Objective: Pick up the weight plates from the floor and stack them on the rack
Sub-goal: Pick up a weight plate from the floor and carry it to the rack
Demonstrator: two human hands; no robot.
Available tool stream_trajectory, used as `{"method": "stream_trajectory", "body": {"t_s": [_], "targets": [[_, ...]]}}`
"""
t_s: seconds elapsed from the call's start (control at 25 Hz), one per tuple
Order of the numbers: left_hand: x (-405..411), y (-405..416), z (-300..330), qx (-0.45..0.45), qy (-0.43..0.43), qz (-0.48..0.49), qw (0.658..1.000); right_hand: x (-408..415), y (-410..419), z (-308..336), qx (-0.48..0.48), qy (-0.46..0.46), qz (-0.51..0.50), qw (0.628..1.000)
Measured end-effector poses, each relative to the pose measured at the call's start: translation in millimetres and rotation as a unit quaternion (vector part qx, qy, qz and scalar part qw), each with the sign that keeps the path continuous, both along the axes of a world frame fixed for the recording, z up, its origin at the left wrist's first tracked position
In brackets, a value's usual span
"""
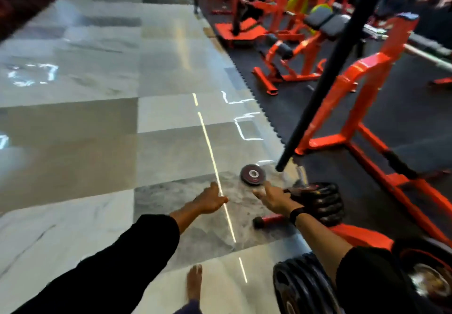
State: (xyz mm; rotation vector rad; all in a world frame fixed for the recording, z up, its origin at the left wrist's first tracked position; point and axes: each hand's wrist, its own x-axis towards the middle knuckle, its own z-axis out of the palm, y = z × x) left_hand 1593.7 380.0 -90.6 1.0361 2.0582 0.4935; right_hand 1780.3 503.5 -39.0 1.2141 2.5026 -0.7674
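You are reaching both empty, open hands, left hand [210, 200] and right hand [274, 200], toward a small plate [252, 175] at lower centre, looking rigid and dense, best gripped by its rim

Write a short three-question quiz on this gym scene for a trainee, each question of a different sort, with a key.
1. True or false: the small plates lie on the tiled floor, beyond both hands.
2. Multiple choice: the left hand is A) gripping a plate, B) open and holding nothing, C) resting on the rack.
3. Fill in: the frame of the rack is painted ____.

Key
1. True; neither hand touches them.
2. B; its fingers are stretched forward, as are those of the right hand.
3. Orange; a black stack of plates already sits on its low peg.
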Motion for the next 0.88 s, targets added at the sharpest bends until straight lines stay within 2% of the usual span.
{"method": "stream_trajectory", "body": {"t_s": [0.2, 0.32, 0.6, 0.88], "targets": [[-50, -74, 6, -0.007, -0.008, 0.101, 0.995, -74, -44, 0, -0.015, 0.0, 0.096, 0.995], [-79, -100, 8, -0.003, -0.004, 0.116, 0.993, -109, -60, 0, -0.029, 0.015, 0.109, 0.993], [-133, -129, 3, -0.006, -0.021, 0.058, 0.998, -145, -89, -21, -0.048, 0.006, 0.048, 0.998], [-141, -122, -10, -0.007, -0.032, -0.022, 0.999, -126, -111, -33, -0.059, -0.021, 0.004, 0.998]]}}
